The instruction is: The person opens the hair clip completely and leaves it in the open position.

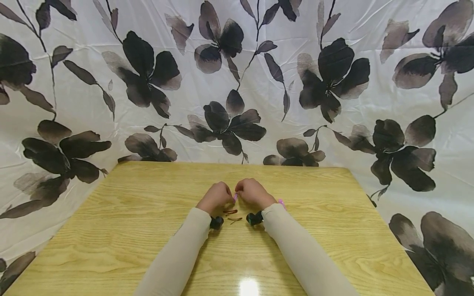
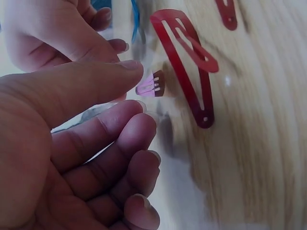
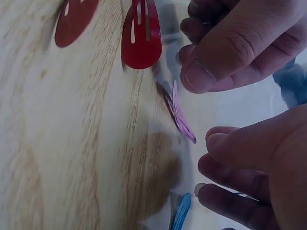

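Leftward room; red clips [image 2: 181, 69] nearside

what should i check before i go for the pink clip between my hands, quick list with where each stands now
1. Pink clip within reach of both hands: ok, it lies between them.
2. Left hand gripping it: not ok, the right wrist view shows a gap.
3. Right hand gripping it: not ok, a gap shows there too.
4. Nearest red clip apart from the pink one: ok, they don't touch.
5. Blue clip free of the right fingers: cannot tell, a fingertip is very close.
6. Pink item by the right sleeve identified: cannot tell, partly hidden.
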### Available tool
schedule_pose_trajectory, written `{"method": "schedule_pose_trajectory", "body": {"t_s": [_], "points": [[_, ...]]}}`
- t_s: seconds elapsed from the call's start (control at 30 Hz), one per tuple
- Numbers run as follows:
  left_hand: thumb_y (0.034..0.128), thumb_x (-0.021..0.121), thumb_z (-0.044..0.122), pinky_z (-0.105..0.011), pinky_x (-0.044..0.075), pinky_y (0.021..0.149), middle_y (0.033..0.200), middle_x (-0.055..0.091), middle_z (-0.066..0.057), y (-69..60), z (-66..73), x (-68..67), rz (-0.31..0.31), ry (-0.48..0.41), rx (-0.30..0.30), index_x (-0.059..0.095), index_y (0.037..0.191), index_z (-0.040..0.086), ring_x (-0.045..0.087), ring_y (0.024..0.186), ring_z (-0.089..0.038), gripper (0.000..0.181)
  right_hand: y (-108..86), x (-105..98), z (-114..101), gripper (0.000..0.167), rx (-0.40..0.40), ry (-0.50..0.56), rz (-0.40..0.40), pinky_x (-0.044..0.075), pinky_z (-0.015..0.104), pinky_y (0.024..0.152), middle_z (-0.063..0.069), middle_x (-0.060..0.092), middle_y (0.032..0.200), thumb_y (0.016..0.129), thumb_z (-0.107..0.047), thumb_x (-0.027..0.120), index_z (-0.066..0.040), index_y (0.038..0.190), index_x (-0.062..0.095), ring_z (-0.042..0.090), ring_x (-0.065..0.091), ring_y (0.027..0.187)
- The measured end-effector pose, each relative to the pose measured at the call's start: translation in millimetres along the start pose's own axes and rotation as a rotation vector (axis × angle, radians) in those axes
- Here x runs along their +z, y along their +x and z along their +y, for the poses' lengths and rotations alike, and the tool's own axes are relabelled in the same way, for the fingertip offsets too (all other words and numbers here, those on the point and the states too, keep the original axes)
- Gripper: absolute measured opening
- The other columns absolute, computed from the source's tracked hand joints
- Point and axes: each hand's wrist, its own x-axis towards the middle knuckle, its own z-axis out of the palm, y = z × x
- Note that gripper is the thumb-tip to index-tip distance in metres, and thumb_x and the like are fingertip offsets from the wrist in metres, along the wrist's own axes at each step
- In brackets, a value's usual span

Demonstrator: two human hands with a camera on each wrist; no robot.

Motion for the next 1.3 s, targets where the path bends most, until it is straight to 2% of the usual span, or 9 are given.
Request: {"method": "schedule_pose_trajectory", "body": {"t_s": [0.13, 0.4, 0.67, 1.03, 1.17, 1.3], "points": [[0.0773, 0.078, 0.016, -0.024, 0.035, 0.05, 0.054, 0.046, 0.003, 0.8, -0.7, 2.3, -0.002, 0.019, 0.0, 0.058, 0.058, 0.01, 0.042, 0.053, -0.014, 0.029, 0.9, -0.7, -3.4, 0.019, -0.008, -0.036, -0.016, 0.052, 0.038, 0.089, 0.008, 0.072, 0.105, 0.092, -0.006, 0.058, -0.006, 0.104, 0.073, 0.024, 0.066, 0.101], [0.0765, 0.077, 0.014, -0.024, 0.034, 0.05, 0.052, 0.046, 0.004, 1.0, 1.2, 2.7, -0.004, 0.025, 0.005, 0.06, 0.057, 0.01, 0.041, 0.052, -0.013, 0.027, 2.6, -4.2, -11.9, 0.019, -0.008, -0.053, -0.051, 0.052, 0.038, 0.09, 0.008, 0.072, 0.105, 0.091, -0.004, 0.06, -0.004, 0.105, 0.073, 0.025, 0.066, 0.102], [0.076, 0.074, 0.013, -0.023, 0.03, 0.048, 0.048, 0.039, 0.006, 1.7, 0.6, 4.8, 0.0, 0.054, 0.011, 0.049, 0.05, 0.015, 0.036, 0.048, -0.011, 0.036, 6.3, 2.0, -9.4, 0.018, -0.001, -0.114, -0.062, 0.053, 0.035, 0.087, 0.004, 0.073, 0.101, 0.089, -0.005, 0.061, -0.008, 0.099, 0.075, 0.021, 0.067, 0.099], [0.0794, 0.074, 0.009, -0.024, 0.035, 0.049, 0.053, 0.049, 0.003, 0.4, 0.1, 5.9, -0.025, 0.032, -0.004, 0.061, 0.059, 0.009, 0.041, 0.05, -0.012, 0.024, 2.8, 0.0, -5.4, 0.022, 0.018, -0.09, -0.08, 0.053, 0.036, 0.088, 0.005, 0.074, 0.102, 0.088, -0.001, 0.059, -0.008, 0.101, 0.075, 0.022, 0.067, 0.102], [0.08, 0.073, 0.008, -0.024, 0.035, 0.048, 0.05, 0.046, 0.004, -0.7, -1.8, 6.6, -0.013, 0.019, 0.003, 0.057, 0.056, 0.011, 0.041, 0.048, -0.012, 0.029, -0.2, -3.1, -4.1, 0.02, 0.019, -0.045, -0.071, 0.053, 0.036, 0.087, 0.005, 0.074, 0.099, 0.088, -0.001, 0.06, -0.008, 0.098, 0.075, 0.022, 0.067, 0.099], [0.0803, 0.072, 0.008, -0.023, 0.033, 0.047, 0.049, 0.043, 0.004, -0.4, -3.7, 6.9, -0.008, 0.021, -0.009, 0.053, 0.054, 0.013, 0.039, 0.047, -0.011, 0.033, -2.8, -4.1, -1.1, 0.014, 0.018, 0.005, -0.057, 0.052, 0.033, 0.082, 0.003, 0.073, 0.09, 0.087, -0.003, 0.064, -0.009, 0.09, 0.075, 0.019, 0.065, 0.088]]}}
